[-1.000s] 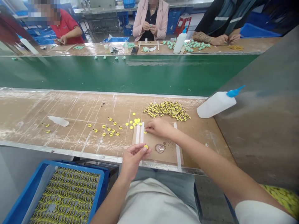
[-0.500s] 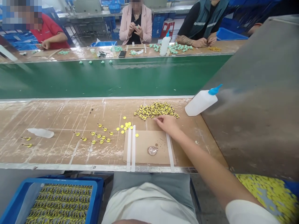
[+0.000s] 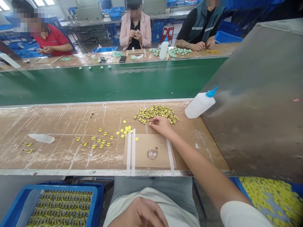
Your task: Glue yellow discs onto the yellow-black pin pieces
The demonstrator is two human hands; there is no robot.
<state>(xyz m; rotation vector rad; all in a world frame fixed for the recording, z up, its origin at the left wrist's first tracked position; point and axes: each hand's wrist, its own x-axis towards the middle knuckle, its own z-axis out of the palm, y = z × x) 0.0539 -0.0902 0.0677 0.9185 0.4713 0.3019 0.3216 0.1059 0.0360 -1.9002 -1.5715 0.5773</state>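
My right hand (image 3: 160,125) reaches to the near edge of a heap of small yellow-and-black pieces (image 3: 156,113) on the brown worktable (image 3: 59,119), fingers pinched on one piece. My left hand (image 3: 141,213) rests low on my lap at the bottom edge, fingers curled, and what it holds is hidden. Loose yellow discs (image 3: 126,129) and several small yellow assembled pieces (image 3: 99,142) lie left of a cardboard pad (image 3: 146,150) with white strips and a blob of clear glue (image 3: 152,154).
A white glue bottle with a blue tip (image 3: 200,103) leans against a grey metal panel (image 3: 260,94) at the right. A blue tray of yellow pieces (image 3: 59,205) sits at lower left. Beyond the green conveyor belt (image 3: 106,82), three people work at another table.
My left hand, which held a yellow disc over the pad a second ago, has dropped to my lap. My right hand moved from the pad up to the heap and pinched a piece.
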